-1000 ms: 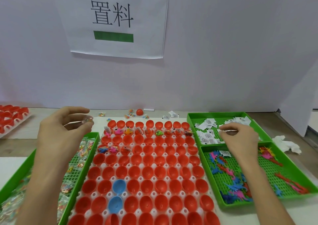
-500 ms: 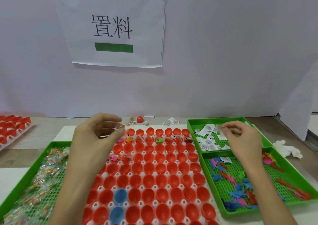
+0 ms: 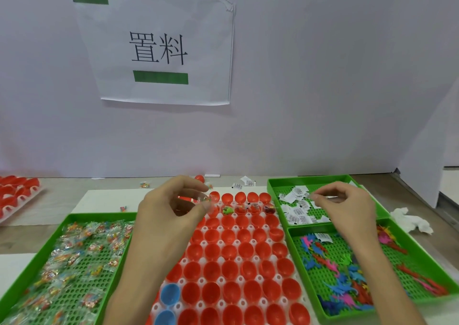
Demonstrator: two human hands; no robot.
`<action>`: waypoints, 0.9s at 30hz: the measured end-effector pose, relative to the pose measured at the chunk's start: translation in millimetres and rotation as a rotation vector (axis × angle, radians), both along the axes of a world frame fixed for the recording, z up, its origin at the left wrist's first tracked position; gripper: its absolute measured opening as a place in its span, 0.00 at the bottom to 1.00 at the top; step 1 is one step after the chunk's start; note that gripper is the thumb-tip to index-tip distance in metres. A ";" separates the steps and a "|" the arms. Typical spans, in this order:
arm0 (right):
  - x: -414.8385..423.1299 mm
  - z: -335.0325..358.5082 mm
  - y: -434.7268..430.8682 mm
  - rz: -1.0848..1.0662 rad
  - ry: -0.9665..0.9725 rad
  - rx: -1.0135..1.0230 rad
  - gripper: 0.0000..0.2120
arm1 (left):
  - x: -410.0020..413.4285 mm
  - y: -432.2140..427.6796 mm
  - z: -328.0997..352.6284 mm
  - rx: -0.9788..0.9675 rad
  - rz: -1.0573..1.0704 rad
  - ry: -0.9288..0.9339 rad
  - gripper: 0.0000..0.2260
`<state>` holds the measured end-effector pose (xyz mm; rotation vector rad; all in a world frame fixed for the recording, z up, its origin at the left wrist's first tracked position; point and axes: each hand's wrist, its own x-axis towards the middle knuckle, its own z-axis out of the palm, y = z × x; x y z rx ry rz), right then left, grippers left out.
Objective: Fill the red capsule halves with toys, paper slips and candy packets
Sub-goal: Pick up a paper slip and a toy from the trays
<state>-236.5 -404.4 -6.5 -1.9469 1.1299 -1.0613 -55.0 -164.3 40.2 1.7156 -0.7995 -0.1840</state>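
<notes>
A white holder tray (image 3: 238,277) carries many red capsule halves (image 3: 248,250); a few in the far rows hold toys and slips, and two blue halves (image 3: 170,293) sit near the front left. My left hand (image 3: 169,215) hovers over the far left of the tray, pinching a clear candy packet (image 3: 203,199) between thumb and fingers. My right hand (image 3: 347,208) is above the green tray of paper slips (image 3: 298,210), pinching a small white paper slip (image 3: 313,196).
A green tray of candy packets (image 3: 69,262) lies at left, a green tray of small coloured plastic toys (image 3: 372,275) at right. More red halves (image 3: 17,193) sit far left. A crumpled tissue (image 3: 409,221) lies far right. A white partition with a paper sign (image 3: 159,49) stands behind.
My left hand carried the candy packet rightward from over the candy tray to the far rows of capsules. My right hand lifted slightly, holding a slip. The view tilted up.
</notes>
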 end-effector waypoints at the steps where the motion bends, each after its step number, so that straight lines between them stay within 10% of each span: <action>1: 1.3 8.3 4.9 0.058 -0.042 0.031 0.06 | -1.4 -0.8 0.2 -0.008 -0.011 0.021 0.12; 9: 7.0 77.0 77.8 0.717 -0.439 0.151 0.14 | -21.4 -8.0 8.2 -0.149 -0.234 0.292 0.10; 27: 18.5 75.4 100.1 0.612 -0.036 -0.039 0.14 | -39.9 -12.9 13.9 -0.109 -0.357 0.186 0.09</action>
